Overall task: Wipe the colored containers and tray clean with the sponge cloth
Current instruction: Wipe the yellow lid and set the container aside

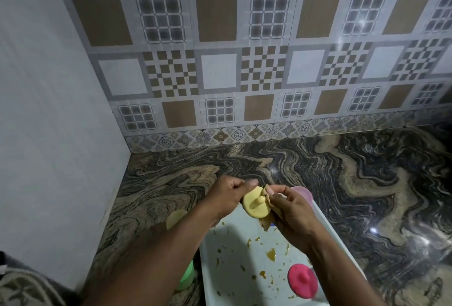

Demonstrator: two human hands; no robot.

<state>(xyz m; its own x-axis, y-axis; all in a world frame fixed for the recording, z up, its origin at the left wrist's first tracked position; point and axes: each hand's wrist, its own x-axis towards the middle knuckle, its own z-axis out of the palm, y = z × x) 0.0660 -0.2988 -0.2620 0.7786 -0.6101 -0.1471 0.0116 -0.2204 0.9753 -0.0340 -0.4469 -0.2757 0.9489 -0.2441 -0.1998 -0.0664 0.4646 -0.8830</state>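
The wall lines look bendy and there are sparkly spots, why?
Head view: the wide-angle lens bows the tiled wall outward; bright sparkles are lamp glare on glossy tiles and the countertop; the arms cast a shadow across the stained tray; the frame's corners look dim.

no readable text, labels or numbers anywhere

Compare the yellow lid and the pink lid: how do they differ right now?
The yellow lid is held up over the tray by the left hand, with the right hand pressing a cloth to its edge; the pink lid is not held and rests in the tray among brownish spills. Yellow is being wiped; pink is untouched. Both are round with a central knob.
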